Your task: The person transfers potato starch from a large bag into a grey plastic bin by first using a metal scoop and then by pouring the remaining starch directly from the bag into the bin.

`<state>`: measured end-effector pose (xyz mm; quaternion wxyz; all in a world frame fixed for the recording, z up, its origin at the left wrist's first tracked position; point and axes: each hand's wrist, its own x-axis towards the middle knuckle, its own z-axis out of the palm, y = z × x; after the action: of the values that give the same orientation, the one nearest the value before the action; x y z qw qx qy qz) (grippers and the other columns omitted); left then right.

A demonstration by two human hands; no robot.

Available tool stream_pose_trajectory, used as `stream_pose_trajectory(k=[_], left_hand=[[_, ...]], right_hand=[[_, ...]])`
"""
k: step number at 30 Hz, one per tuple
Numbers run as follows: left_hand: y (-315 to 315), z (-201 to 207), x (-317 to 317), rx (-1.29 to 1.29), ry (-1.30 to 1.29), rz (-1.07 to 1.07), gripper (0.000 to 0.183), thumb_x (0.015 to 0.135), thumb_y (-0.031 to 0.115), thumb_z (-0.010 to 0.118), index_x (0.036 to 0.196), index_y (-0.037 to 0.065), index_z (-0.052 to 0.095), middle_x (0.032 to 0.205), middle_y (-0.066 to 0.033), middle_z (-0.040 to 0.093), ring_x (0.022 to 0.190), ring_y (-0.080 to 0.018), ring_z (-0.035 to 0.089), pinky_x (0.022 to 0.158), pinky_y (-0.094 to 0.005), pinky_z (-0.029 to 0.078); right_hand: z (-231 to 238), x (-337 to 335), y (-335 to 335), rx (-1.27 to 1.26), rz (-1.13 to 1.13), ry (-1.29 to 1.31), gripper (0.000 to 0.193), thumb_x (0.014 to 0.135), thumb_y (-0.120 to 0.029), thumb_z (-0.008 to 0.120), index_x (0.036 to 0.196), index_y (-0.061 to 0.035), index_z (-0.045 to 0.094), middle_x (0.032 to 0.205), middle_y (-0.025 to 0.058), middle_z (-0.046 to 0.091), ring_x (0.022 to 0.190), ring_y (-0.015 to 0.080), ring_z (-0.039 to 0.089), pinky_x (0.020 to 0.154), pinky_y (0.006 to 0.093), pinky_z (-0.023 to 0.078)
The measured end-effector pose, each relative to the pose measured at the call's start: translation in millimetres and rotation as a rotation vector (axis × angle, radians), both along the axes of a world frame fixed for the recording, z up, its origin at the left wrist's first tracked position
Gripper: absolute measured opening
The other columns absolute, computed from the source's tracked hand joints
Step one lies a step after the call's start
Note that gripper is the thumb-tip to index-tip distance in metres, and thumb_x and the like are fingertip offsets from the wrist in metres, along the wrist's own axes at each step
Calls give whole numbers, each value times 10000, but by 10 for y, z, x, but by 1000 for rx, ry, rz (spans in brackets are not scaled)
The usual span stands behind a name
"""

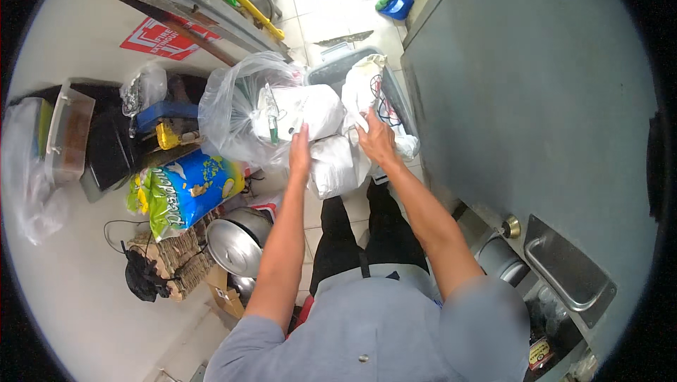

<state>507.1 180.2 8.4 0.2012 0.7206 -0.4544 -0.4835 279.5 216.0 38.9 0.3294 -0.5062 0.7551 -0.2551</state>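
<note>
While the right hand (378, 137) is grasping white material (360, 87) at one o'clock, the left hand (300, 153), grip unclear, is touching a bundle (321, 106) at eleven.

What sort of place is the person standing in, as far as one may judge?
Probably a cramped storage passage, perhaps near a kitchen, though that is uncertain. A large grey door flanks it on the right, round metal cookware sits among clutter at left, and a blue dustpan is ahead.

A bulging white bundle (319, 106) lies left of a crumpled, dark-marked white bag (361, 87).
</note>
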Motion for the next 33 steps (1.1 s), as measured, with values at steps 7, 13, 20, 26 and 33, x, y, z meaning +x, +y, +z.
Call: stream_pose_trajectory(k=[7, 13, 20, 26, 33], left_hand=[[-420, -148, -433, -32, -36, -167, 448, 873, 318, 631, 1095, -69, 664, 961, -207, 718, 897, -297, 681, 830, -389, 504], [-283, -72, -670, -321, -148, 37, 217, 886, 164, 584, 906, -49, 621, 761, -184, 674, 696, -294, 651, 675, -427, 488], [-133, 8, -751, -359, -77, 111, 228, 925, 185, 551, 936, -34, 612, 750, -186, 663, 680, -292, 641, 670, -440, 489], [-316, 321, -750, -83, -202, -140, 1072, 725, 674, 771, 1294, -151, 387, 1171, -433, 562, 1096, -476, 619, 951, -440, 494], [-594, 582, -1172, -80, -461, -553, 945, 693, 624, 811, 1420, 92, 528, 1276, -403, 494, 1084, -509, 604, 938, -491, 505]], right_hand=[[-457, -600, 190, 131, -119, 125, 330, 782, -87, 662, 1066, -13, 512, 1057, 249, 682, 998, 478, 641, 864, 544, 495], [-255, -830, 117, -46, -94, 103, 309, 846, -108, 661, 1106, -6, 527, 974, 266, 676, 950, 494, 638, 812, 541, 486], [-71, 305, 170, 72, 89, 194, 413, 777, -74, 663, 1181, -86, 578, 761, 281, 669, 752, 478, 675, 702, 584, 515], [-104, 337, 80, 82, 230, 109, 359, 788, -54, 625, 1141, -109, 581, 760, 246, 681, 756, 458, 681, 707, 579, 521], [-94, 242, 508, -15, 221, 31, 162, 829, -35, 544, 981, -91, 528, 761, 194, 673, 751, 443, 666, 680, 565, 514]])
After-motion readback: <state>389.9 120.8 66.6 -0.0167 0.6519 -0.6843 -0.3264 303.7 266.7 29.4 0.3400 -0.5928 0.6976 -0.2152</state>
